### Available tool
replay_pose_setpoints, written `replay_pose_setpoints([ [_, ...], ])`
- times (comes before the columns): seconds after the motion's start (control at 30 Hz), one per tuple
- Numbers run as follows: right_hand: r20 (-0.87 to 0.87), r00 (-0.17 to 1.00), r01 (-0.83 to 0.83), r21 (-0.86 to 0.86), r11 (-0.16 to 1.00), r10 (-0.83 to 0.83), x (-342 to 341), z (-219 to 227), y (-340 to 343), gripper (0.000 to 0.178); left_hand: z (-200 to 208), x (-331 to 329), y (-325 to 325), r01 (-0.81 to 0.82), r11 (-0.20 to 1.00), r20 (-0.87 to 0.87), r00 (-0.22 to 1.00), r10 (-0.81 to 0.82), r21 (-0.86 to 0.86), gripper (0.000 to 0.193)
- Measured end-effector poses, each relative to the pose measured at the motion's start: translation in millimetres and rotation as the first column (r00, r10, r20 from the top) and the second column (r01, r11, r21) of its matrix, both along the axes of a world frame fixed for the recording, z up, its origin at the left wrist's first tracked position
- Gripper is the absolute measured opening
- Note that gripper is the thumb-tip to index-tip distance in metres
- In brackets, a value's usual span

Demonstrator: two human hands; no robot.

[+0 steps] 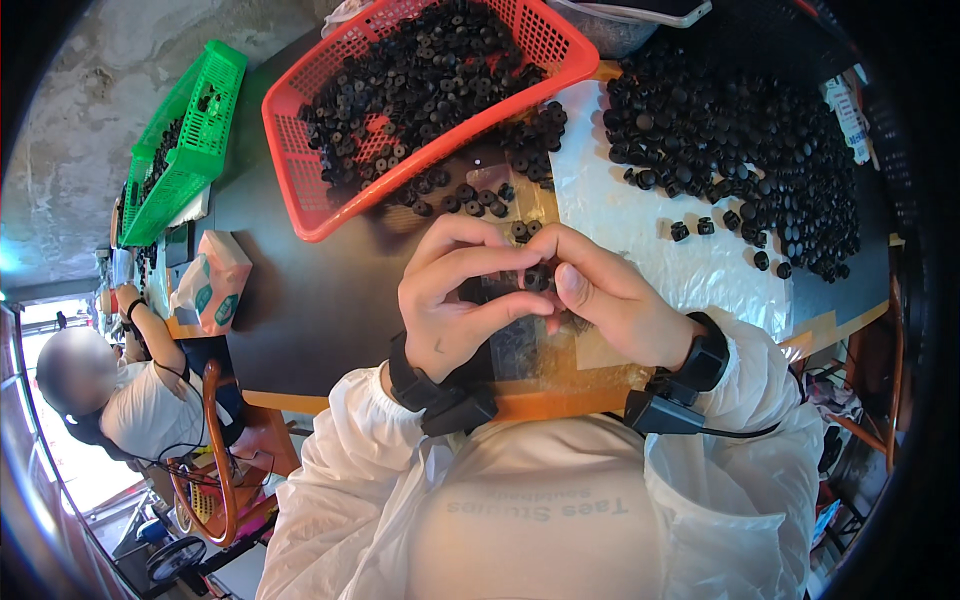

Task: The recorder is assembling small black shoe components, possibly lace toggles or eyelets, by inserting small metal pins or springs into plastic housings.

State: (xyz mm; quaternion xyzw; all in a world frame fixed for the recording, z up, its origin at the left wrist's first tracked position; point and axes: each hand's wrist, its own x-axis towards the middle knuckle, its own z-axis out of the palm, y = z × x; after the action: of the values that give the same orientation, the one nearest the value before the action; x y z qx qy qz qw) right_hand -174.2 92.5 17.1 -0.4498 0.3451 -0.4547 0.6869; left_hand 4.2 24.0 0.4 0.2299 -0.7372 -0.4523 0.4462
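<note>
Above the near edge of the table, my two hands meet around a small round black part (537, 278) that looks like plastic. The fingertips of my left hand (450, 295) pinch it from one side. My right hand (615, 300) closes on it from the other side with thumb and forefinger, partly hiding it. Just beyond my fingers, a few loose black discs with centre holes (522, 231) lie on the table. A red plastic basket (290, 195) farther off holds many such discs, and some are spilled beside its near rim.
At the right, a large heap of black round caps (740, 150) lies on a clear plastic sheet (650, 235). A tissue pack (215, 285) and a green basket (190, 180) stand at the left. Another person (150, 400) sits at the far left beside a wooden chair (212, 440).
</note>
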Motion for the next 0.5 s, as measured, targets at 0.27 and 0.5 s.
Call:
replay_pose_setpoints([
  [0.27,-0.096,0.995,-0.020,-0.051,0.999,0.015,-4,5,1,0.021,4,1,-3,0.021,0.991,0.060,0.998,-0.013,-0.130,0.039],
  [0.5,-0.144,0.989,-0.012,-0.191,0.981,-0.016,-2,-6,-1,0.014,6,1,0,0.032,0.978,0.106,0.994,-0.010,-0.208,0.038],
])
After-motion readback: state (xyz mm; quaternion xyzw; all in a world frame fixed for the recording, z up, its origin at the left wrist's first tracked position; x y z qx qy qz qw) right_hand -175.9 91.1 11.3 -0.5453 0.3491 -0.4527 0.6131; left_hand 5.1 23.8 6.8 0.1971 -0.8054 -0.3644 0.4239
